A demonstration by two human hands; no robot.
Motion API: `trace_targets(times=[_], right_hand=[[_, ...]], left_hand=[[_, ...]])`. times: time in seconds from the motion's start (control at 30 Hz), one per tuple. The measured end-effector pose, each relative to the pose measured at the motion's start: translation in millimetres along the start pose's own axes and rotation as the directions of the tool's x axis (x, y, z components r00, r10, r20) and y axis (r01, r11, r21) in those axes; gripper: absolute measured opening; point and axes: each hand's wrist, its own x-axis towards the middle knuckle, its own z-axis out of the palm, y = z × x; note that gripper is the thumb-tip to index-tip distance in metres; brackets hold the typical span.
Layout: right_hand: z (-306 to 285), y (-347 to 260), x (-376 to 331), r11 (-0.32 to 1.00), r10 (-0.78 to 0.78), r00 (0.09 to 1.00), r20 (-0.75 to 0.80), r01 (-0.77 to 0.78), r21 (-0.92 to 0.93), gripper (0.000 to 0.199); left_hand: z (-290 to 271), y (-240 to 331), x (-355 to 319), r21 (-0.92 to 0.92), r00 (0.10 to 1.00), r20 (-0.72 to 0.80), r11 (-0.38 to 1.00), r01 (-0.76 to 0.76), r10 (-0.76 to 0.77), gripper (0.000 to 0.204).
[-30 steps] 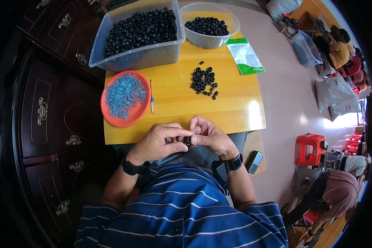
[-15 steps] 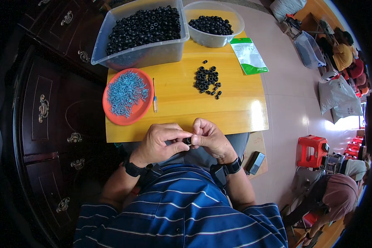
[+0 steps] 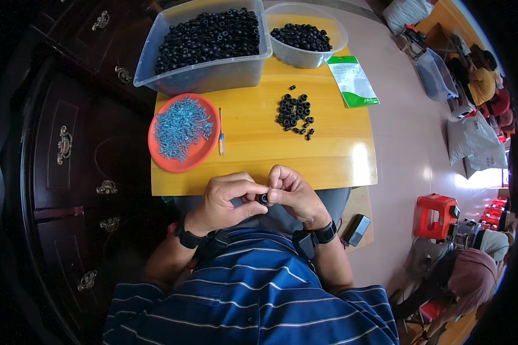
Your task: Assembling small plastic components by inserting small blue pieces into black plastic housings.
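Observation:
Just off the table's near edge, my hands meet over a small black ring-shaped part (image 3: pixel 263 198), its round opening partly showing. Thumb and fingers of my left hand (image 3: pixel 227 198) pinch it from the left. My right hand (image 3: pixel 296 198) is closed beside it, thumb pressed to a curled forefinger at the part's right edge; anything between those fingertips is hidden. On the yellow table (image 3: pixel 259 155) lies a loose group of similar black parts (image 3: pixel 294 110). An orange-red plate (image 3: pixel 197 154) holds a heap of small silvery-blue screws (image 3: pixel 181 126), and a thin screwdriver (image 3: pixel 222 141) lies beside it.
A large clear bin (image 3: pixel 230 73) and a round clear tub (image 3: pixel 299 59), both with many black parts, stand at the back. A green-and-white packet (image 3: pixel 354 80) lies at the right edge. Dark drawers (image 3: pixel 60 155) flank the left; a red stool (image 3: pixel 436 215) and other people are at right.
The view has shifted slightly, so the table things appear a little further right. My left thumb sits slightly lower, and more of the black part's round face shows. Both hands stay together on it.

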Motion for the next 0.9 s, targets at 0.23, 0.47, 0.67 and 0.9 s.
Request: trace_targets(times=[0.23,0.47,0.67,0.9], right_hand=[[-2.1,-6.9,-1.4,0.995,0.014,1.000,-0.016,-0.015,-0.097,0.022],[0.2,-2.1,0.4,0.996,-0.013,1.000,-0.027,0.010,-0.089,0.021],[-0.6,4.5,0.4,0.999,-0.011,1.000,-0.021,0.010,-0.043,0.020],[4.7,-1.3,-2.4,0.999,-0.028,0.999,-0.018,0.028,-0.022,0.018]], left_hand=[[1.5,9.1,3.1,0.043,1.000,0.006,0.999,0.028,-0.028,0.033],[2.9,3.1,1.6,0.062,0.999,-0.033,0.998,-0.005,0.007,0.029],[2.4,3.1,-0.8,0.070,0.998,-0.058,0.997,-0.021,0.025,0.023],[5.0,7.8,-0.6,0.040,0.997,-0.071,0.999,0.015,-0.012,0.022]])
